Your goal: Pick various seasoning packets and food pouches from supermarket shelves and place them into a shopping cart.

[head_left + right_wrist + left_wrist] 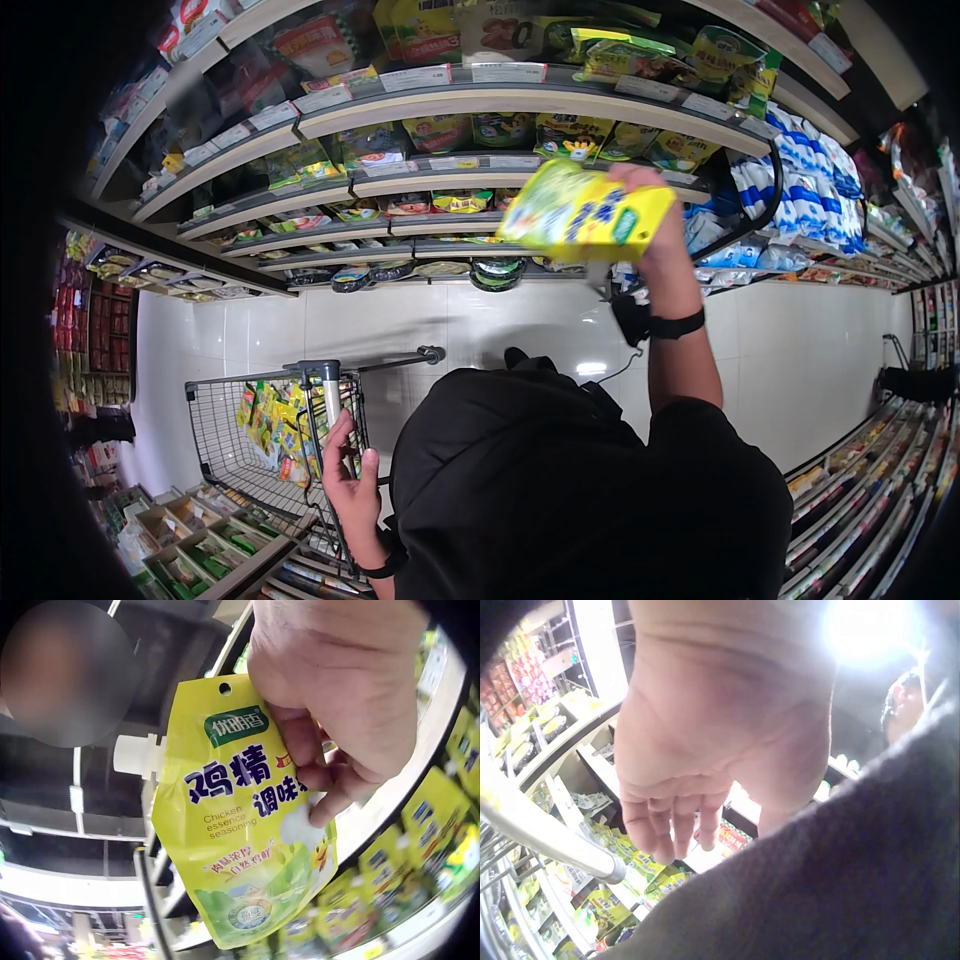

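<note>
My right hand (pixel 345 690) grips a yellow pouch of chicken essence seasoning (pixel 232 847) by one side edge, thumb and fingers pinching it. A white spout cap (pixel 137 755) sticks out from the pouch's opposite side. In the head view the pouch (pixel 585 215) is raised in front of the shelves, slightly blurred. My left hand (pixel 352 490) is beside the shopping cart's handle (pixel 333 400), its fingers loosely extended and holding nothing. From the left wrist view, the palm (pixel 720 735) shows bare, with the pale handle bar (pixel 555 840) to its left.
The cart's wire basket (pixel 205 425) carries several yellow-green packets (pixel 275 425). Ahead rise curved shelves (pixel 400 110) of bagged seasonings, with blue-and-white bags (pixel 800 190) stacked at the right. A pale tiled floor (pixel 780 350) lies below, and more shelving (pixel 860 500) stands behind on the right.
</note>
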Motion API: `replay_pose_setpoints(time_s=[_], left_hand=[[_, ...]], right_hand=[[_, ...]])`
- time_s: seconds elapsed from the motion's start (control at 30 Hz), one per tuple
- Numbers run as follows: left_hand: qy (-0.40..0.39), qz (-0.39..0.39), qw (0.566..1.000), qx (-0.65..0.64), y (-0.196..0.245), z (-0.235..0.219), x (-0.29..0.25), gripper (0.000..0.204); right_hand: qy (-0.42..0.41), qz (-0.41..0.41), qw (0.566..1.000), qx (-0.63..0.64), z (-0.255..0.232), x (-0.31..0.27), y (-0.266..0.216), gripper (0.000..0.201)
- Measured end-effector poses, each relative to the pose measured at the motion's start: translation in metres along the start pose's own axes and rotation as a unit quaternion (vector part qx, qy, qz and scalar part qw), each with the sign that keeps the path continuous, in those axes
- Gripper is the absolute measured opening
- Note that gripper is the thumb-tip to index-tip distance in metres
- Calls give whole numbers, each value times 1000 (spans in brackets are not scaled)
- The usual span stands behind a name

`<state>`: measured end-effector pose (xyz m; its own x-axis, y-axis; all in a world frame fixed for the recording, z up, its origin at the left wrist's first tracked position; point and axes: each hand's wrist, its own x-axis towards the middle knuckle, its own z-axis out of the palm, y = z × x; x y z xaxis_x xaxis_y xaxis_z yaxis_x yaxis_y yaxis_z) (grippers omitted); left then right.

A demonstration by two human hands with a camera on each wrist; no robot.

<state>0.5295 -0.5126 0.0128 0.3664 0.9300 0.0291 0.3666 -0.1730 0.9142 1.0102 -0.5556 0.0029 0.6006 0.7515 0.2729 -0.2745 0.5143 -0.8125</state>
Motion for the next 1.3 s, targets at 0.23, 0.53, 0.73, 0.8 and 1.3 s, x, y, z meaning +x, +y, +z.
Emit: replay_pose_setpoints(time_s=[0.23,0.53,0.73,0.8,1.3], left_hand=[[-20,254,931,261,21,-1,2,67],[46,161,960,225,3,-17,-17,41],[59,-20,998,2,-3,-27,-41,29],[47,-20,998,-26,1,-29,-36,30],[2,-128,944,-304,-15,-47,-23,35]], right_hand=[[-201,271,937,94,151,-57,72,17],[-279,438,840,156,231,-100,75,17],[-359,451,817,-27,241,-105,91,27],[-389,429,812,-70,244,-107,92,30],[-465,477,727,-166,261,-126,114,27]])
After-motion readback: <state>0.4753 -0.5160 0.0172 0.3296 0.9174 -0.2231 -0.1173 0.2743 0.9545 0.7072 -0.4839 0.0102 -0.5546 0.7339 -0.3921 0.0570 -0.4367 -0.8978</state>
